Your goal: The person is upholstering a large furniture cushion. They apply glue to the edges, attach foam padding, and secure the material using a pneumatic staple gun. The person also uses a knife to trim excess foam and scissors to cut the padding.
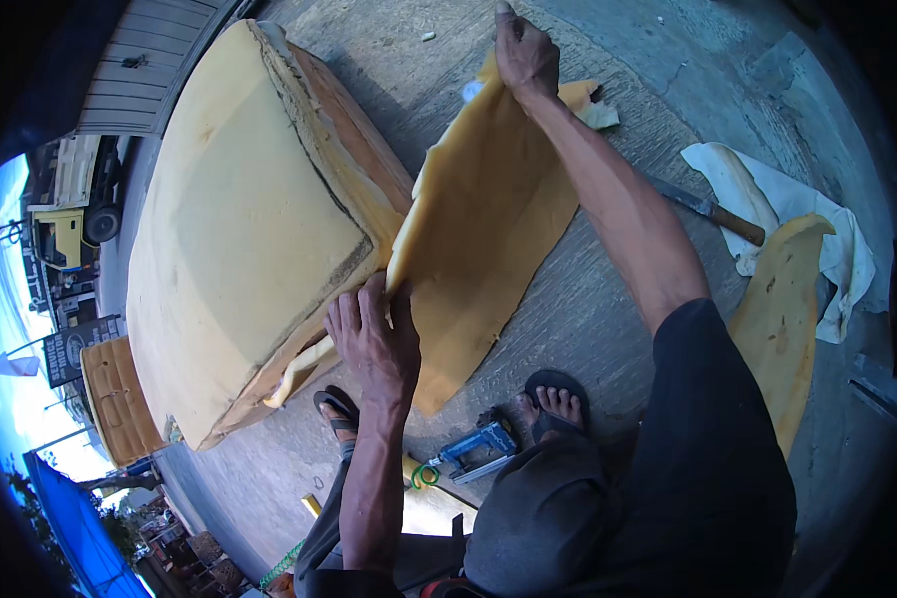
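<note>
Work in the head view looked only partly done: the furniture block [239,219] already had pale foam over its broad face, but its long side was, in my judgement, not yet covered. The foam sheet [493,239] was spread just right of the block, with its outer edge free. Left hand [377,339] pinched the sheet's edge narrowly at the block's near corner; right hand [526,62] gripped the far end firmly, right of the block's upper end. The blue nail gun [480,446] lay below and right of the block, held by neither hand, so fastening probably remained.
</note>
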